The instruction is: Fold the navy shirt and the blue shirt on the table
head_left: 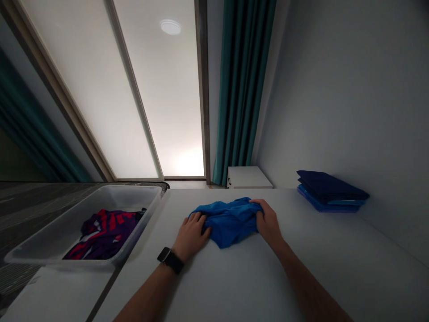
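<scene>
A crumpled blue piece of clothing [231,221] lies bunched on the white table [241,286], its exact kind hidden by the folds. At its left edge, my left hand [192,232] grips the fabric with bent fingers, and a black watch sits on that wrist. My right hand [268,221] has hold of the opposite edge, fingers over the top and thumb near the side.
To the left stands a translucent plastic bin [140,197] with purple and red clothing [110,232] inside. A stack of folded blue clothes [330,190] rests at the table's right, near the wall. Beyond the table are a white cabinet [250,176] and a teal curtain [244,89].
</scene>
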Motion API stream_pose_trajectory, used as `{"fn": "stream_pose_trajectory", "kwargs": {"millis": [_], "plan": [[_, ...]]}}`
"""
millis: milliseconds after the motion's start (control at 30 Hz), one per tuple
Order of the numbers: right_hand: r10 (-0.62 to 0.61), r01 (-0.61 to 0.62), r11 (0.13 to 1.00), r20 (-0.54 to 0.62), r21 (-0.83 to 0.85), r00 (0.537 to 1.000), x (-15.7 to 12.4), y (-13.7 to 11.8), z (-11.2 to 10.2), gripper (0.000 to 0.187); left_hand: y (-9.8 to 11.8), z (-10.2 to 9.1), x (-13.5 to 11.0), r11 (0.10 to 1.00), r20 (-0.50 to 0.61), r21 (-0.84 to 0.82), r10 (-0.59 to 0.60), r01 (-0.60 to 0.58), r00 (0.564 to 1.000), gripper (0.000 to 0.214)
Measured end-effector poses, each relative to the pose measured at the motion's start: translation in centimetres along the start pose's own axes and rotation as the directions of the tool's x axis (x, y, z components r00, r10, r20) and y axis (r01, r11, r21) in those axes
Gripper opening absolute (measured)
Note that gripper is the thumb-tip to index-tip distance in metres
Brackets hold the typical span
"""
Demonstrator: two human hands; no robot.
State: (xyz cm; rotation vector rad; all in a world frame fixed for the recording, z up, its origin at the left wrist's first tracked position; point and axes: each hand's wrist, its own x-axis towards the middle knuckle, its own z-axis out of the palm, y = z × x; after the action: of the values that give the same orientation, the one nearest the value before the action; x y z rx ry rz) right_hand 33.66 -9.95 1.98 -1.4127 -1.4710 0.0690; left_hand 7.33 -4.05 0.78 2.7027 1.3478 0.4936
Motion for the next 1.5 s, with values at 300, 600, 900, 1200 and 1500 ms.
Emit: {"fn": "stream_pose_trajectory", "kwargs": {"millis": [300,600,900,1200,1500], "plan": [[0.073,-0.073,0.855,-0.019,-0.514,0.997,0.1,1.5,-0.2,0.039,-0.9,-0.7,0.1,0.998,-0.042,-0.052,-0.042,0.040,0.998,0.033],[-0.397,0.471,0.850,0.301,-0.235,0.867,-2.3,-3.0,4.1,0.031,-2.0,-1.2,0.2,0.967,-0.060,-0.208,0.139,-0.149,0.988,0.032],[-0.362,0.535,0.815,0.527,-0.221,0.769,-4.2,-4.2,3.5,0.013,-7.8,-2.1,0.2,0.986,0.049,-0.077,0.150,-0.146,0.987,0.045],[-0.200,0.429,0.831,0.530,-0.355,0.824,-6.3,-3.5,1.3,0.004,-5.9,-2.8,0.7,0.976,-0.095,-0.216,-0.028,0.006,0.995,0.015],[0.449,-0.512,0.695,0.251,0.505,0.858,-1.7,-5.8,-3.1,0.037,-0.1,-5.6,0.1,0.333,0.044,-0.933,-0.266,0.135,0.963,0.034]]}}
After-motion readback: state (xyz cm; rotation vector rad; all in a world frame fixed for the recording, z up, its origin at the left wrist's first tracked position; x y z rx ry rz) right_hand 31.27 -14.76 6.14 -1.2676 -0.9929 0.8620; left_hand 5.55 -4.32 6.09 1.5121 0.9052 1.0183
